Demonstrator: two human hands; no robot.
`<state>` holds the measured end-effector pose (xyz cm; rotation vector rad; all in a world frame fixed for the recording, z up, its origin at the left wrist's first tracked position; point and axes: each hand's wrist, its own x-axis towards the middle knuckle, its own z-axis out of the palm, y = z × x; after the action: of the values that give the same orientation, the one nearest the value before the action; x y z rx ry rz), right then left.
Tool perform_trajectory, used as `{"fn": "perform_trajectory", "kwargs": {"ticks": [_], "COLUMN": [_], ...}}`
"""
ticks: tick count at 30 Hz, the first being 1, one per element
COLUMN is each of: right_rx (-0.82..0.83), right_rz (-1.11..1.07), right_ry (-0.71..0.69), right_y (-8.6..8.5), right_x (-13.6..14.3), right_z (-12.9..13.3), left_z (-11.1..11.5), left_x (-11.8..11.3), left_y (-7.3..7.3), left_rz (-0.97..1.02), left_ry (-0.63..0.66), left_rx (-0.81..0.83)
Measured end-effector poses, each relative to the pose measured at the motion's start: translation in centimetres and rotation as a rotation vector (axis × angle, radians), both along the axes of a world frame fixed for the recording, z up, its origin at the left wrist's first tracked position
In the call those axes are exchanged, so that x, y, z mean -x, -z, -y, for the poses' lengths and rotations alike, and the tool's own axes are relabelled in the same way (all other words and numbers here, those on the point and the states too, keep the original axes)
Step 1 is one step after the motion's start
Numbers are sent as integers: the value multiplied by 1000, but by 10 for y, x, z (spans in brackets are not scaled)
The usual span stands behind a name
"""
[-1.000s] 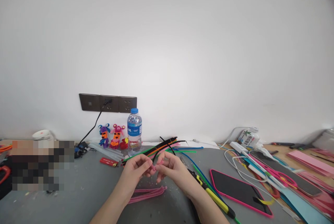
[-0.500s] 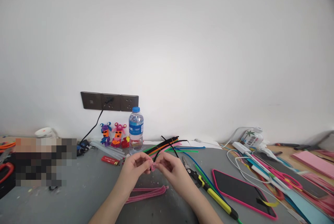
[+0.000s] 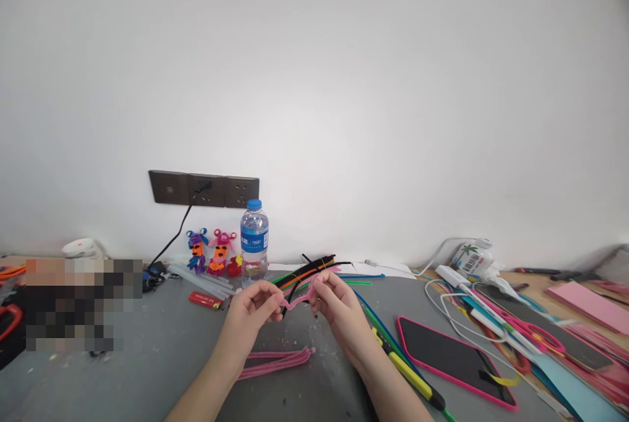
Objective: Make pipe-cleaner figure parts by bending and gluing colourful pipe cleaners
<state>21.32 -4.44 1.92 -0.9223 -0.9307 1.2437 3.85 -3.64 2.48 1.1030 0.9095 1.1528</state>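
Observation:
A bent pink pipe cleaner stretches between my two hands above the grey mat. One end is pinched in the fingers of my left hand. My right hand grips the other end between thumb and fingertips, a little higher. More pink pipe cleaners, folded over, lie on the mat just below my hands. Behind my fingers rests a bundle of black, orange and green pipe cleaners, partly hidden.
A water bottle stands behind my left hand, beside two pipe-cleaner figures. A red lighter lies at left. Yellow-handled pliers and a pink-cased phone lie right of my right arm, with pink scissors beyond.
My right hand has moved up and to the right, away from my left. The pink pipe cleaner, bunched between my fingers before, now shows drawn out between them.

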Motion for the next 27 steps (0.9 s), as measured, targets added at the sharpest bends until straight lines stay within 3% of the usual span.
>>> {"fn": "perform_trajectory", "kwargs": {"ticks": [10,15,23,27], "right_rx": [7,1,-46,-51], "right_rz": [186,330,615,649], "right_ry": [-241,-336,-298,-271], "right_y": [3,11,5,4], "right_x": [0,6,8,8], "right_z": [3,3,9,9], "left_z": [-9,-9,-6,-9], "left_x": [6,9,8,9], "left_y": [1,-2,2,5], "left_rz": [292,264,163,143], "left_ry": [-116,-66,-39,-44], "left_rx": [133,92,41,40]}}
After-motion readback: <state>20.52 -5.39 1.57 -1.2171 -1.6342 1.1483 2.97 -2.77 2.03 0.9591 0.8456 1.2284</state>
